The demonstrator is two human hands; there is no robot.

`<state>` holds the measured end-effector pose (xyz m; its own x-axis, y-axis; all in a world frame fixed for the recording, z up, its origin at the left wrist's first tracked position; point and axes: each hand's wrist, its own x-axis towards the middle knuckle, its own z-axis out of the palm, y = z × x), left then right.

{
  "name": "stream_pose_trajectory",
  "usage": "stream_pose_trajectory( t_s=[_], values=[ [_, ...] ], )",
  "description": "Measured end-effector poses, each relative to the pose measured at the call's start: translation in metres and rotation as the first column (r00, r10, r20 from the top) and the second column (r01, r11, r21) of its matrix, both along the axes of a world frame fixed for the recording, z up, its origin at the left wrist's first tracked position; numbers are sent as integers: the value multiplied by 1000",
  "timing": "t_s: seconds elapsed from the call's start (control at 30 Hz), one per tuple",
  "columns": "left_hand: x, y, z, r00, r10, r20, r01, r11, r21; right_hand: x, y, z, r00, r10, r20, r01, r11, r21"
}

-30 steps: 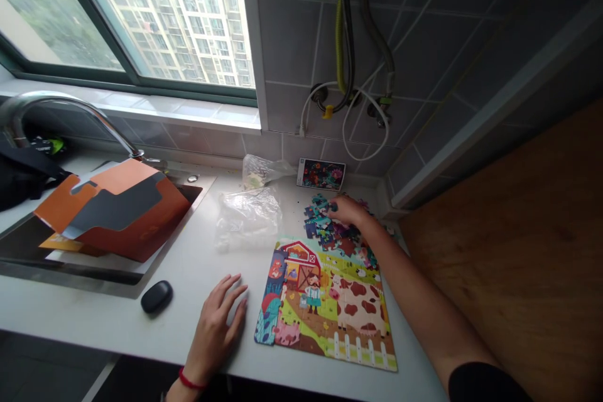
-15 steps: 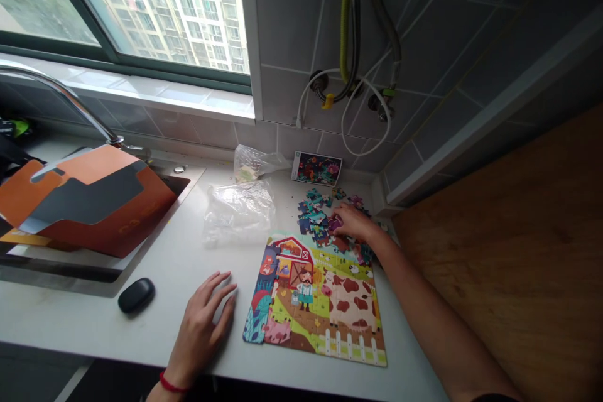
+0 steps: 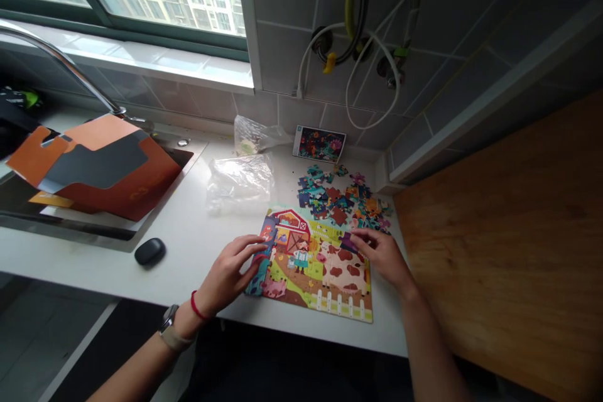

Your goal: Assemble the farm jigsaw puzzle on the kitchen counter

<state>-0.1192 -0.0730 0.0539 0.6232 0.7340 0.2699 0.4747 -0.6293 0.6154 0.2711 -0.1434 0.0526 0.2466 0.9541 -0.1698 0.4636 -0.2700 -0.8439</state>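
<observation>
My right hand (image 3: pixel 382 255) pinches a dark purple puzzle piece (image 3: pixel 347 242) above the upper right of the farm jigsaw puzzle (image 3: pixel 306 289), near the cow picture. At the puzzle's left edge is my left hand (image 3: pixel 234 269), fingers apart and reaching over the blue puzzle pieces (image 3: pixel 257 282) there. Whether those fingertips touch the pieces I cannot tell. A heap of loose puzzle pieces (image 3: pixel 325 198) lies behind the farm picture. Against the wall leans a small picture card (image 3: pixel 320 144) with a dark, colourful scene.
Crumpled clear plastic bags (image 3: pixel 240 182) lie left of the loose pieces. An orange and grey box (image 3: pixel 103 169) sits over the sink (image 3: pixel 188 166). A black computer mouse (image 3: pixel 149 252) rests near the counter's front. A wooden panel (image 3: pixel 494 251) borders the right side.
My right hand has come from the loose pieces toward me with a purple piece, now over the puzzle. My left hand has moved right and forward to the puzzle's left edge. The view has shifted.
</observation>
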Motion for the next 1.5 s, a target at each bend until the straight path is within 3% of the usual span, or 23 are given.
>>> stream_pose_trajectory(
  t_s=[0.13, 0.2, 0.27, 0.37, 0.7, 1.13, 1.33, 1.5],
  values=[
    [31, -10, 2, 972, -233, -32, 233, 973, -4, -15, -52, -2, 993, 98, -63, -104, 990, -95],
    [43, -16, 1, 952, -303, -44, 303, 953, 2, -17, -67, -3, 997, 75, 22, -74, 997, -30],
    [53, -23, 1, 935, -351, -51, 351, 936, -12, -14, -77, -8, 989, -30, 144, 15, 994, 104],
    [65, -34, 2, 920, -389, -52, 387, 921, -44, -7, -89, -16, 965, -131, 226, 80, 971, 225],
    [81, -71, -3, 906, -419, -63, 413, 907, -86, -4, -109, -26, 963, -52, 263, -16, 968, 252],
    [129, -87, -15, 837, -497, -231, 510, 860, -3, 5, -90, -21, 938, -43, 343, -38, 973, 227],
    [138, -97, -28, 806, -536, -249, 548, 836, -27, 39, -42, -21, 833, -194, 518, 112, 976, 186],
    [133, -101, -35, 825, -513, -238, 525, 851, -15, 70, 1, -25, 768, -189, 612, 196, 979, 55]
  ],
)
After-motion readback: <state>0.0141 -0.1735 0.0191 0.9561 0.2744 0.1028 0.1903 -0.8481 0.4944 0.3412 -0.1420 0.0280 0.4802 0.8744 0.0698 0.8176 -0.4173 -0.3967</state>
